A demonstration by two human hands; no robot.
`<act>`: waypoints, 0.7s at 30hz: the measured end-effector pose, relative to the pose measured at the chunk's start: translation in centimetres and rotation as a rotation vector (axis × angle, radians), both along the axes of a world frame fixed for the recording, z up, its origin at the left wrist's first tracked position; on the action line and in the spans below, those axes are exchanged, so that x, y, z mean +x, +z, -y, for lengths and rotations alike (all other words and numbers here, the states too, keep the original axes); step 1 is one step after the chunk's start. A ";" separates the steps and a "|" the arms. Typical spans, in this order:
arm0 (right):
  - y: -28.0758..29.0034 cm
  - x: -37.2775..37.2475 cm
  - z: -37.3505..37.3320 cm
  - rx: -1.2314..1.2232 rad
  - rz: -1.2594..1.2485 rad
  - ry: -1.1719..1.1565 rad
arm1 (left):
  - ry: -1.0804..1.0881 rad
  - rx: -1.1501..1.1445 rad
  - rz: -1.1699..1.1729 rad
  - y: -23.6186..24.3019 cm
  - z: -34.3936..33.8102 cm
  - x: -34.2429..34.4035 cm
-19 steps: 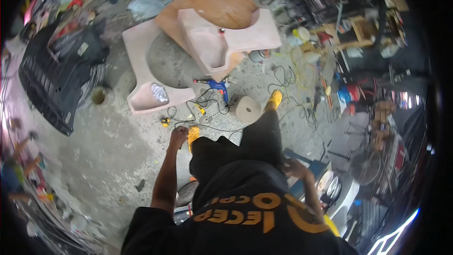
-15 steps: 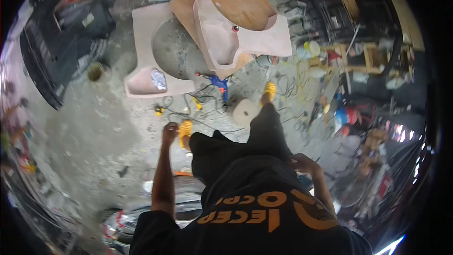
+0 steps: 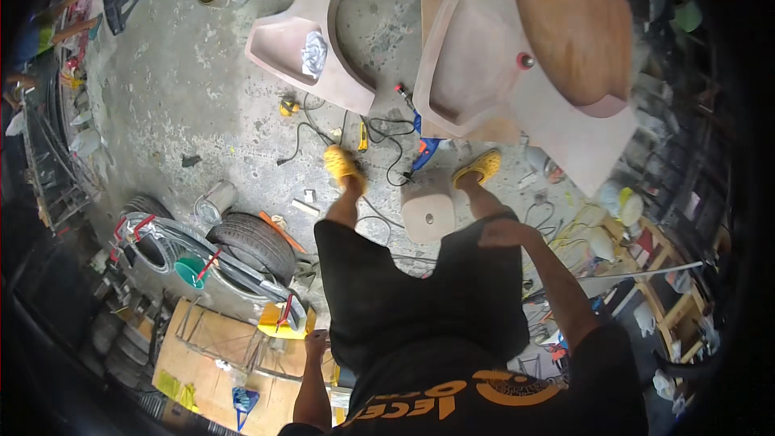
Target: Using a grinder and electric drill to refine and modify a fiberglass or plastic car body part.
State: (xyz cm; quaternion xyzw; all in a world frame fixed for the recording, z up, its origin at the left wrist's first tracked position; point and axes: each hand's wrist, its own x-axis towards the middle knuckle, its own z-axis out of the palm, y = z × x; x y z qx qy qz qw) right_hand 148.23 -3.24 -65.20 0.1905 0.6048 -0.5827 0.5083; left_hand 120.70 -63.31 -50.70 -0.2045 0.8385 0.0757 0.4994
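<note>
My right hand point(image 3: 504, 234) is in front of my right thigh, its fingers curled in loosely, with nothing visible in them. My left hand point(image 3: 316, 341) hangs beside my left hip, close to a yellow box-like thing point(image 3: 288, 319); its fingers are mostly hidden. In front of my feet lie two pale pink moulded panels. The left panel point(image 3: 278, 47) bears a crumpled white cloth point(image 3: 314, 54); the right panel point(image 3: 565, 141) rests on a wooden board point(image 3: 432, 8) and carries a small red-rimmed round thing point(image 3: 525, 60). Between them sits a blue tool point(image 3: 423, 153).
A pale stool point(image 3: 429, 216) with a hole in its top stands between my legs. Black cables and a yellow-handled cutter point(image 3: 362, 137) lie on the concrete floor. Tyres point(image 3: 254, 244), a tin can point(image 3: 215, 200) and a plywood sheet point(image 3: 190, 347) are at left; wooden frames point(image 3: 670, 311) at right.
My view has shifted back and turned, bringing tyres and plywood into sight. My left hand has dropped back to my hip; my right hand has come forward over my thigh. Both feet are now nearly level.
</note>
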 end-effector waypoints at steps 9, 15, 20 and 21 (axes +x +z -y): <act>-27.7 -8.5 12.4 0.385 -0.054 0.093 | -0.718 0.235 -0.427 -36.0 -9.6 -19.8; -39.3 2.5 15.4 0.298 -0.179 0.291 | -0.550 0.618 -0.472 -56.6 -29.1 -22.8; -43.9 1.8 14.9 -0.238 0.141 0.599 | 0.055 0.138 -0.576 -62.1 -18.3 -31.8; -44.5 5.2 14.8 -0.241 -0.057 0.564 | 0.151 0.177 -0.567 -63.8 -18.7 -31.6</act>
